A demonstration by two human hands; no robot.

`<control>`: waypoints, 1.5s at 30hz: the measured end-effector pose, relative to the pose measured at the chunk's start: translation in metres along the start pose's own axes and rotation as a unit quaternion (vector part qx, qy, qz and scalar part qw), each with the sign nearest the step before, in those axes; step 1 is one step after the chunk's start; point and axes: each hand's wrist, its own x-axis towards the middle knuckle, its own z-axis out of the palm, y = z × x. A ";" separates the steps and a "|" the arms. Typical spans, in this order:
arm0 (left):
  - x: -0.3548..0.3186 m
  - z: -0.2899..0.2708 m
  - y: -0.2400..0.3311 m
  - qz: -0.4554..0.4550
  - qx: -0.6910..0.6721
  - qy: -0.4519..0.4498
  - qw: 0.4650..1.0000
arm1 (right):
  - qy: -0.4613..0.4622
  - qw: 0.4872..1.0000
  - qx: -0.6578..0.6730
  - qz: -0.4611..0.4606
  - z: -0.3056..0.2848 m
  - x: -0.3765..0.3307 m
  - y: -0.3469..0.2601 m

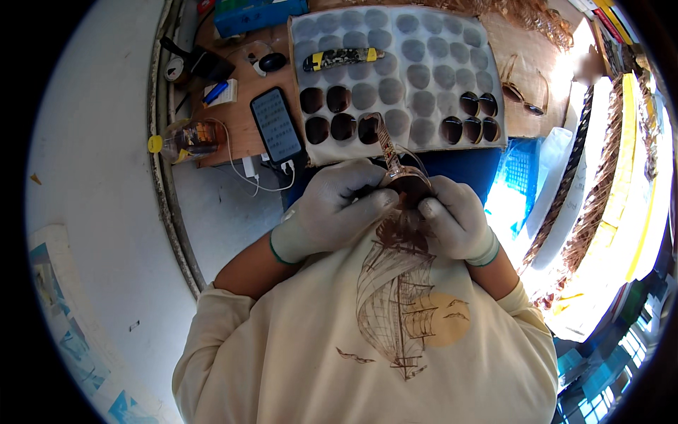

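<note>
Both hands wear whitish gloves and meet in front of my chest, just below the near edge of a lens tray [395, 145]. A pair of sunglasses [411, 189] with a brown patterned temple is held between them, the temple pointing up over the tray. My left hand [335, 205] is closed, thumb and fingers pinching the frame's left side. On the other side, my right hand [455, 218] grips the frame by the dark lens. Dark lenses [343, 127] lie in the tray's lower left, with more dark lenses [472, 129] at its lower right.
A tool with a yellow and camouflage handle [343, 59] rests across the tray. Left of it are a phone [276, 126] with a white cable, a bottle [187, 139] with a yellow cap and a black brush [205, 63]. Another pair of sunglasses [519, 95] lies to the right, beside bundled patterned temples [600, 184].
</note>
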 end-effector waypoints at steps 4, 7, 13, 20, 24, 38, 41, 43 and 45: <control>0.003 0.000 0.006 0.074 0.118 0.022 0.990 | 0.016 1.000 0.013 0.005 0.004 -0.002 0.000; 0.005 -0.005 0.023 0.120 0.114 -0.029 0.986 | -0.003 0.998 0.056 0.029 -0.001 -0.004 -0.007; 0.008 -0.007 0.019 0.070 0.040 -0.003 0.997 | -0.050 0.996 -0.065 -0.018 -0.012 0.012 -0.025; 0.010 -0.012 0.029 0.117 0.097 -0.019 0.988 | 0.023 0.992 -0.116 -0.042 -0.006 0.010 -0.029; 0.006 -0.001 0.023 0.127 0.144 0.022 0.981 | 0.064 0.996 -0.059 0.006 0.008 0.004 -0.033; 0.024 0.013 0.020 0.156 0.214 0.034 0.964 | 0.130 0.987 -0.087 0.032 0.005 0.000 -0.039; 0.028 0.008 0.020 0.131 0.126 -0.020 0.983 | 0.064 0.996 -0.063 0.000 -0.009 0.000 -0.037; 0.037 0.000 0.025 0.167 0.194 -0.062 0.965 | 0.013 1.000 -0.002 0.017 -0.017 0.001 -0.034; 0.052 0.002 0.028 0.235 0.239 -0.084 0.938 | 0.020 0.997 0.062 0.045 -0.016 0.010 -0.030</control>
